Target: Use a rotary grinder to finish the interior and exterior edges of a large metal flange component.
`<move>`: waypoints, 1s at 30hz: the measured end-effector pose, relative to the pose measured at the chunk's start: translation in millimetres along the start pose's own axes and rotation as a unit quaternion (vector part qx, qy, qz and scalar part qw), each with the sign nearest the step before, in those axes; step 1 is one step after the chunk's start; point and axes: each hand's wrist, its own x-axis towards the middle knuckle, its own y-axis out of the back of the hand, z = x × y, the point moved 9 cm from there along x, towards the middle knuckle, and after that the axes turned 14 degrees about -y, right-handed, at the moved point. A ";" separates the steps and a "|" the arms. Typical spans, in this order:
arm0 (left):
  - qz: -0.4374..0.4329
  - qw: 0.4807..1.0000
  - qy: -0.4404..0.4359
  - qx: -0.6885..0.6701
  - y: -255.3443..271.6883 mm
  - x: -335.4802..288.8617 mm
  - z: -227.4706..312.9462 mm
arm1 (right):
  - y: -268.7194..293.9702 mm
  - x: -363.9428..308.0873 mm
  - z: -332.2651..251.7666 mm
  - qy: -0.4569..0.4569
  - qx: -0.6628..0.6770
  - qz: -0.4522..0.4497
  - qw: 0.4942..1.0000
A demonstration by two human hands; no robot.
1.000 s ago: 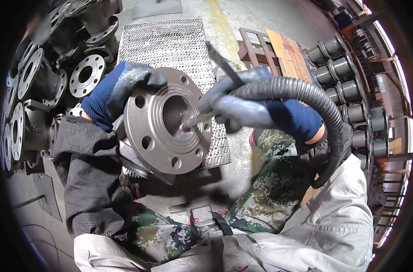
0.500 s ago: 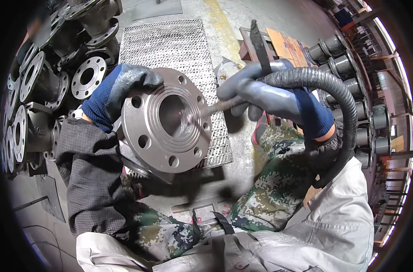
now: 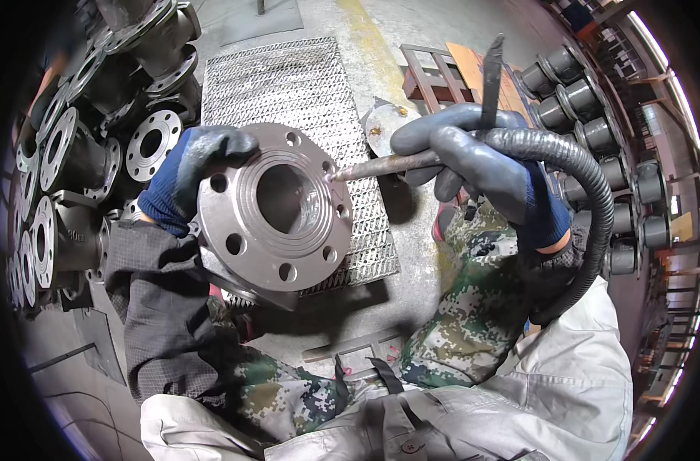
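Note:
A grey cast flanged pipe fitting (image 3: 250,265) stands tilted before me, its round flange face toward me with a wide bore and several bolt holes. My left hand (image 3: 211,154), in a grey-coated blue glove, is closed over the flange's upper left rim. In my right hand (image 3: 473,150), gloved alike, is a slim tapered metal tool (image 3: 392,164) joined to a ribbed black hose (image 3: 596,184). Its tip is at a bolt hole on the flange's right side. A flat dark bar (image 3: 492,81) sticks up from the same hand; how it is held is hidden.
Several similar flanged fittings (image 3: 77,157) are stacked at left, and more stand in rows (image 3: 596,134) at right. Beneath the work lies a textured metal grating (image 3: 288,77). A brown metal frame (image 3: 434,73) and cardboard (image 3: 473,65) are at the far right of it.
The tool has drawn back from the bore to a bolt hole at the flange's right side. My right hand moved right, and the dark bar swung from leaning left to leaning slightly right.

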 end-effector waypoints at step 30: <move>0.460 0.626 -0.054 0.627 -10.5 -245.1 17.4 | -5.7 12.2 61.7 0.127 0.108 -0.020 0.986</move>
